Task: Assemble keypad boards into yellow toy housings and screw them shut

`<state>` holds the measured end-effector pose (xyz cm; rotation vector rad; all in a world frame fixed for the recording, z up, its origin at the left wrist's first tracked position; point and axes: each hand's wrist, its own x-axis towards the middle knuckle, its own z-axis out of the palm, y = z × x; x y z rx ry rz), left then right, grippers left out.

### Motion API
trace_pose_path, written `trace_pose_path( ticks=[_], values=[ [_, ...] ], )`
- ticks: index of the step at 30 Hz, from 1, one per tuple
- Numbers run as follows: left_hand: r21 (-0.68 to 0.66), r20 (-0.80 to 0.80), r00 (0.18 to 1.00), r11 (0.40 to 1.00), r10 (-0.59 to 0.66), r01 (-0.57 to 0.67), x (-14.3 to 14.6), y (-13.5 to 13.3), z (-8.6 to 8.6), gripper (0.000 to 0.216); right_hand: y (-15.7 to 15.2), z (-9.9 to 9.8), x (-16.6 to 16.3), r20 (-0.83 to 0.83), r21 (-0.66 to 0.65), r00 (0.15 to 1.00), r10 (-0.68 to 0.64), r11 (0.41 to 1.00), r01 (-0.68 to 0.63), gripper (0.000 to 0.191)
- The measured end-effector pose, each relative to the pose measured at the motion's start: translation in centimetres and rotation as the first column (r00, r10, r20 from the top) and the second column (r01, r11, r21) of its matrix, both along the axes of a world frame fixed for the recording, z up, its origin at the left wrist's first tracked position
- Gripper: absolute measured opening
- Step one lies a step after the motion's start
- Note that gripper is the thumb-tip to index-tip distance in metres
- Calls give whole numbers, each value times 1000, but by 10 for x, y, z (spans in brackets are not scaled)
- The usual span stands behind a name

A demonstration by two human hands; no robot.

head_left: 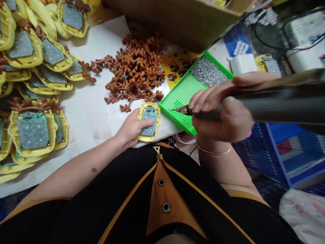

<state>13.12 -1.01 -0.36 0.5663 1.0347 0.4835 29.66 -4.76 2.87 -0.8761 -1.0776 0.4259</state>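
Observation:
My left hand [134, 128] grips a yellow plastic toy shell [149, 122] at the table's front edge, its thumb lying across the green circuit board inside. No brown antler piece shows on this shell. My right hand [220, 112] is wrapped round a dark electric screwdriver [274, 101], held nearly level. Its thin bit points left, over the green perforated tray [188, 127]. Small silver screws [209, 72] are heaped in the far end of that tray. Whether a screw sits on the bit is too small to tell.
Brown antler pieces [139, 64] lie in a heap beyond my left hand. Yellow shells with boards and antlers [33, 130] are stacked at the left. A cardboard box [177, 20] stands at the back. Blue plastic crates [276, 152] are at the lower right.

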Motion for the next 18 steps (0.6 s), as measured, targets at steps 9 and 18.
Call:
trace_pose_path(
  ticks=[9,18],
  values=[
    [78,58,998,997,4,-8,1,-4,-6,47,-31,4,-30,-23,-43,936,352,935,-352,16],
    [113,69,998,994,-6,-2,1,-5,-7,42,-34,-4,-35,27,-119,931,364,926,-358,15]
  ],
)
